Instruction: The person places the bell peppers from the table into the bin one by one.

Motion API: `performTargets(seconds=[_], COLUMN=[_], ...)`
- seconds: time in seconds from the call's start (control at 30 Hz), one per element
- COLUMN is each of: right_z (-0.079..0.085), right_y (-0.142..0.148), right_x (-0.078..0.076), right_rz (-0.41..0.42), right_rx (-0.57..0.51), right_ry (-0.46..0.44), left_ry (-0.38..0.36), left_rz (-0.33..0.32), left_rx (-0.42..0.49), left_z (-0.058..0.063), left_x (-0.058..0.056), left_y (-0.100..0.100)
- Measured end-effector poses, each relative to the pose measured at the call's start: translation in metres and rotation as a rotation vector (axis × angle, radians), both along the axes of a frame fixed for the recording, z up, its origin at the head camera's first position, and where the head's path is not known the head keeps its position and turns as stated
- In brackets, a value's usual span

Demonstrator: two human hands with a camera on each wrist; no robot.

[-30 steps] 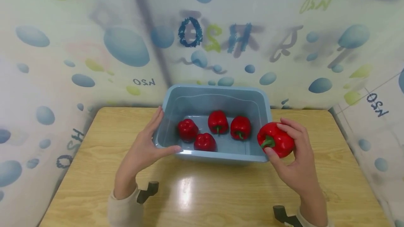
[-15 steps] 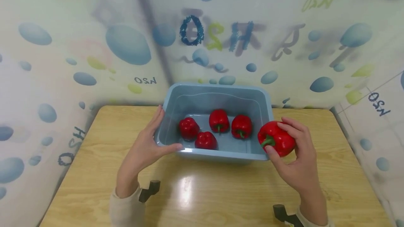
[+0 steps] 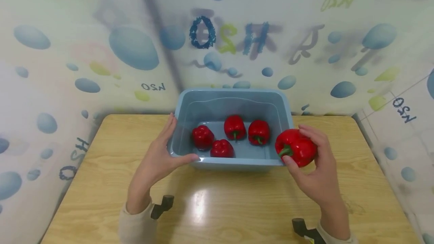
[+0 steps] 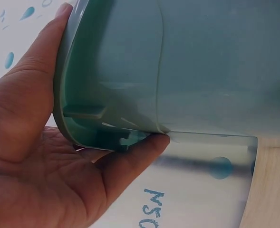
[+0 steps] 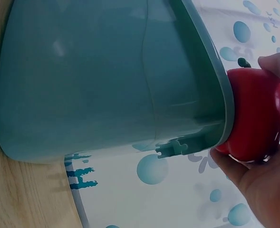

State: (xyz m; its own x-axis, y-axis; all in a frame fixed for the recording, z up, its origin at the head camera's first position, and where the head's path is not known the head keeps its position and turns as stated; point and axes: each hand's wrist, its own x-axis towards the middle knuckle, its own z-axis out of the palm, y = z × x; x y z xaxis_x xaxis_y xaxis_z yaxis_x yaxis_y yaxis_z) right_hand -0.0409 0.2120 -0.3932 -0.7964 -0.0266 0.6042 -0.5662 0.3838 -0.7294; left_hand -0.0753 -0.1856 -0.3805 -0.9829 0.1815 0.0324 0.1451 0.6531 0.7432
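A light blue plastic bin [image 3: 237, 162] stands on the wooden table, with several red bell peppers inside, among them one bell pepper [image 3: 234, 127] near its middle. My left hand [image 3: 157, 157] holds the bin's left front corner, thumb along the front rim and fingers at the left side. In the left wrist view a fingertip touches the bin's outer wall [image 4: 211, 71] below the rim. My right hand [image 3: 317, 168] grips another red bell pepper [image 3: 300, 148], green stem facing left, at the bin's right rim. In the right wrist view this pepper [image 5: 254, 114] appears against the rim's outer edge.
The wooden table [image 3: 210, 214] extends in front of the bin and to both sides. Close behind the bin hangs a pale sheet [image 3: 135, 3] printed with blue drops and letters. Dark wrist mounts [image 3: 162, 205] stick out at both sleeves.
The bin's front rim appears slightly higher in the head view, and my left thumb lies a little farther right along it. My right hand still grips the bell pepper at the right rim.
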Motion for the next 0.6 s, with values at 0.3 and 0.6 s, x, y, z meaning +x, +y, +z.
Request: performTargets(seconds=[0.3,0.6], right_z=[0.0033,0.0033], right_y=[-0.0022,-0.0068], right_x=[0.0018,0.0017], right_rz=[-0.014,-0.019], right_rx=[0.012,-0.002], right_ry=[-0.035,-0.030], left_ry=[-0.006,-0.020], left_rz=[0.001,0.012], left_rx=[0.009,-0.003], left_z=[0.0006,0.0016], left_x=[-0.0002,0.0011], left_y=[0.0000,-0.0004])
